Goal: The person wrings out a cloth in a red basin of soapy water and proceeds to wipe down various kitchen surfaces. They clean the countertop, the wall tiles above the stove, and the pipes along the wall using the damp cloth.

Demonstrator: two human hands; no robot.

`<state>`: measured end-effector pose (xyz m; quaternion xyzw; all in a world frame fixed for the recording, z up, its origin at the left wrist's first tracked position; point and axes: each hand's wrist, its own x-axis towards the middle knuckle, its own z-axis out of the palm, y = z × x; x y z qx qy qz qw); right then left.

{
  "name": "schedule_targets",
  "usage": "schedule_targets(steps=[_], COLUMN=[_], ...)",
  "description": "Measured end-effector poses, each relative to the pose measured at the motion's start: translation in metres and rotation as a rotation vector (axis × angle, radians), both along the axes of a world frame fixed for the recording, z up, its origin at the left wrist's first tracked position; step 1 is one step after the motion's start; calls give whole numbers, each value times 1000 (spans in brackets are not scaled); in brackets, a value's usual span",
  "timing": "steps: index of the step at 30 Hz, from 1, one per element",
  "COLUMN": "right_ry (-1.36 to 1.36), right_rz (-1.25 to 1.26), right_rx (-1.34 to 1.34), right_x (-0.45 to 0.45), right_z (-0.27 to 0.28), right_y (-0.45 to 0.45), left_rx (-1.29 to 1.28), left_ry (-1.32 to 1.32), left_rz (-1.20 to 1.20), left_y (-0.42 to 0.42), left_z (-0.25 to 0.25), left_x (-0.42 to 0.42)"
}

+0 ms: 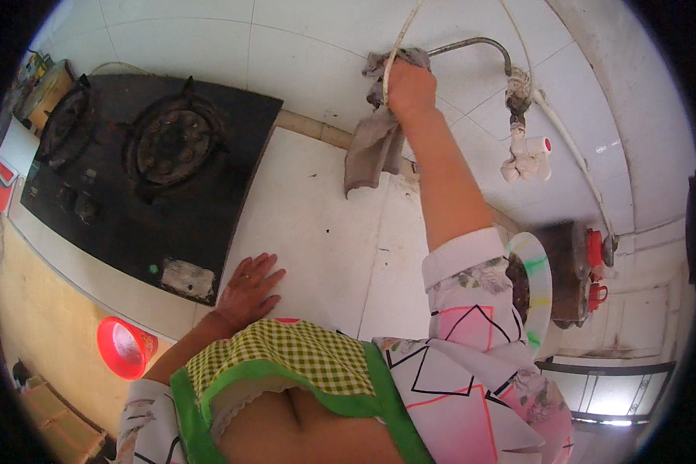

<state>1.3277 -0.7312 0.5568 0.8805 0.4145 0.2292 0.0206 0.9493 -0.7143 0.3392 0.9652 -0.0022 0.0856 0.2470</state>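
Observation:
My right hand reaches far forward to the white tiled wall, gripping a crumpled grey cloth. One end of the cloth hangs down over the rear edge of the counter. Where the cloth bunches up, it meets the end of a bent metal spout pipe; whether it wraps the pipe is hidden. A thin pale cord crosses in front of the hand. My left hand rests palm down on the white countertop, fingers apart, beside the black gas stove.
A white tap with a red-marked knob projects from the wall at right. Below it stand a patterned round dish, partly behind my sleeve, and dark containers with red lids. A red bucket is by the counter's front, left.

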Motion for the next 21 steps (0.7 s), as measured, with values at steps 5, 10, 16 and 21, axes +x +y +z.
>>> schedule_targets(steps=[5, 10, 16, 21], right_ry=[63, 15, -228, -170], right_rz=[101, 127, 57, -200], right_rx=[-90, 71, 499, 742], right_x=[3, 16, 32, 25], right_z=[0, -13, 28, 76], right_y=[1, -8, -26, -39], left_rx=[86, 58, 44, 80], left_ry=[21, 61, 8, 0], left_rz=[13, 21, -4, -1], left_y=[-1, 0, 0, 0], left_z=[-9, -6, -2, -3], left_x=[-1, 0, 3, 1])
